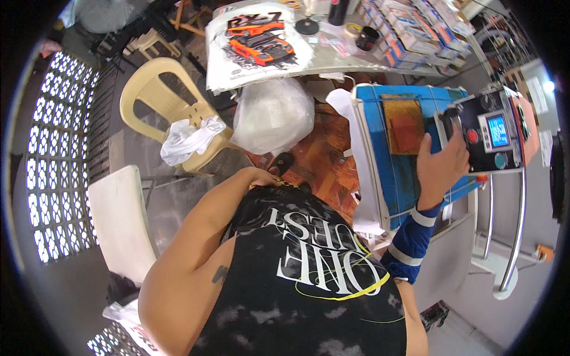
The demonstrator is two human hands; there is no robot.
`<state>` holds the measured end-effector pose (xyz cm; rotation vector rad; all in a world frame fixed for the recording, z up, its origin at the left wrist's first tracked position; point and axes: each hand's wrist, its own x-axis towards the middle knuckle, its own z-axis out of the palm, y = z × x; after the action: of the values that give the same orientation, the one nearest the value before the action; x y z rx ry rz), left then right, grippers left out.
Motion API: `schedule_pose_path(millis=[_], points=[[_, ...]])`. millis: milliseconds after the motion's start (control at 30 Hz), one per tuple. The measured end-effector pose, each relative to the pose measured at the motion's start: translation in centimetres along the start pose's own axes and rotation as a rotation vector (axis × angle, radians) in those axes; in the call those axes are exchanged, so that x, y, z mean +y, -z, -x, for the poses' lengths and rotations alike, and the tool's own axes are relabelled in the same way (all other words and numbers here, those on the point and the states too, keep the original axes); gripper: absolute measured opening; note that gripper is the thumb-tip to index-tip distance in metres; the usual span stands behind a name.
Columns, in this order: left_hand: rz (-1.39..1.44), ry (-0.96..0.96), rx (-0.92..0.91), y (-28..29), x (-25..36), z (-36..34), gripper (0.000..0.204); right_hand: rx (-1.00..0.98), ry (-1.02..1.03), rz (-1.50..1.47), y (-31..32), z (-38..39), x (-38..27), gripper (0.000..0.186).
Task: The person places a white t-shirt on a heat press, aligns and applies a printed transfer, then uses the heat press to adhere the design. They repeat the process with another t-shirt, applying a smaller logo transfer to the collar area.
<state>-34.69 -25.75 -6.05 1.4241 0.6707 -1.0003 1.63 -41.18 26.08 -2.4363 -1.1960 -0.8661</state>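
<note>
My right hand [442,165] is at the control box [493,155] of a heat press, with thumb and index finger apart. Its index fingertip touches or nearly touches the black handle [453,120], beside a red button [472,136]. A blue lit screen [497,132] glows on the box. Below the box lies the press's blue top [380,113], with a brown square pad [404,127] on it. My left hand [262,177] rests at my waist by a yellow-and-black band, its fingers lying against my clothes and partly hidden. It holds nothing that I can see.
A table [332,59] ahead bears a white shirt with a car print [258,50], several boxes [404,32] and a black jar [367,38]. Left stands a cream plastic chair [157,89] with white cloth [191,139] on it. A clear plastic bag [274,115] sits beneath the table.
</note>
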Motion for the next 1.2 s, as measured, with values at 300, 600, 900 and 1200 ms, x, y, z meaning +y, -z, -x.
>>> schedule_pose_path(millis=[300,600,900,1200], points=[[-0.361,-0.465,0.249,-0.2,-5.6,-9.8,0.066,-0.451,-0.152,0.316,0.7,-3.7,0.6,0.058],[-0.351,-0.129,0.641,3.4,-10.9,-15.0,0.047,-0.264,-0.118,0.394,-0.8,-2.9,1.1,0.051],[1.180,0.024,1.003,8.0,-17.0,-24.4,0.051,-0.277,-0.229,0.599,-1.6,-3.3,2.7,0.047],[1.957,-0.030,0.974,18.0,-12.8,-21.2,0.027,-0.177,-0.260,0.682,-2.4,-2.6,2.0,0.035]])
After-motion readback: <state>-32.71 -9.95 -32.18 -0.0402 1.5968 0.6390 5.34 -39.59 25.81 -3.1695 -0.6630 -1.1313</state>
